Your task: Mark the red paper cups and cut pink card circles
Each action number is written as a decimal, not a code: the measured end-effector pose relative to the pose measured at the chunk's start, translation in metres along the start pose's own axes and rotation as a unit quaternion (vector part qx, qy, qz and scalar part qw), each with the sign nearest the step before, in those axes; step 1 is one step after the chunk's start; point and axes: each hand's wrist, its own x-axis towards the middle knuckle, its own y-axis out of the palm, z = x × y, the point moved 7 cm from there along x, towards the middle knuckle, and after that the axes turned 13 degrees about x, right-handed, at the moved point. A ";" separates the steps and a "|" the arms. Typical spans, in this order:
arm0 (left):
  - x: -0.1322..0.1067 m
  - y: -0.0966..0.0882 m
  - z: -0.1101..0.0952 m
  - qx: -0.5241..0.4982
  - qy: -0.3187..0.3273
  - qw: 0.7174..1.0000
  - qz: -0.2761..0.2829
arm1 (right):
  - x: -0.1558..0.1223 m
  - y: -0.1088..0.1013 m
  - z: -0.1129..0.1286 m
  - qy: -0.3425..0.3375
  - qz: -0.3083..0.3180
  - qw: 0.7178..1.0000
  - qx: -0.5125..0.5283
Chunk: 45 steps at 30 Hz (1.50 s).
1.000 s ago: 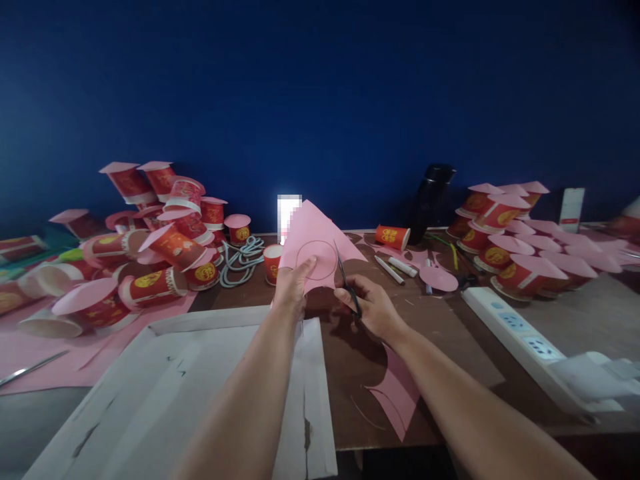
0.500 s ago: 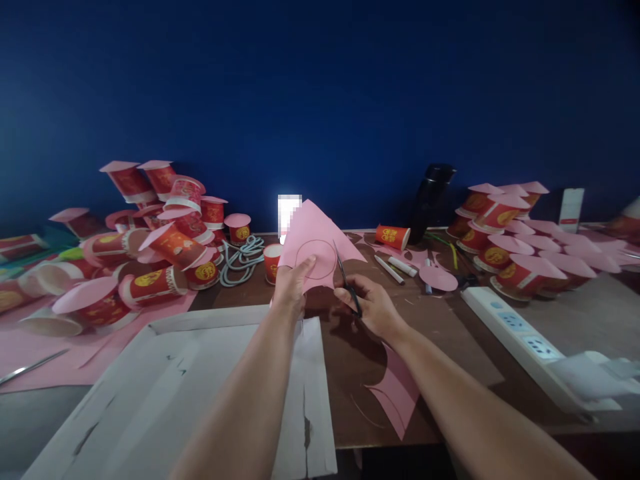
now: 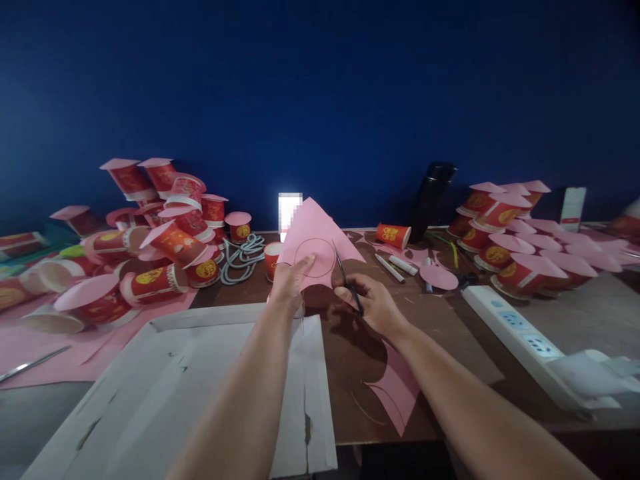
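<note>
A pink sheet of paper [image 3: 315, 223] with a circle drawn on it is raised above the table, its corner pointing up. My left hand [image 3: 293, 283] is closed on its lower left side, the thumb lying on the drawn circle. In my right hand [image 3: 373, 303] is a pair of black-handled scissors [image 3: 354, 293], fingers around the handles. The blades point up against the paper, just right of the circle's line. Below my right hand a pink paper offcut [image 3: 397, 387] with curved edges lies on the table.
Red paper cups with pink discs are heaped at left [image 3: 155, 283] and right [image 3: 530, 267]. A white box lid [image 3: 200, 393] lies front left; a power strip [image 3: 520, 340] runs along the right. Behind stand a black bottle [image 3: 433, 200], markers [image 3: 403, 265] and a coiled cable [image 3: 243, 260].
The paper has shifted very slightly left in my left hand's grip. My right hand and the scissors stay almost where they were, at the circle's right side.
</note>
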 end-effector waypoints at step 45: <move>0.003 -0.009 -0.001 0.050 -0.039 0.997 0.036 | 0.000 -0.004 -0.003 0.030 0.021 0.999 -0.017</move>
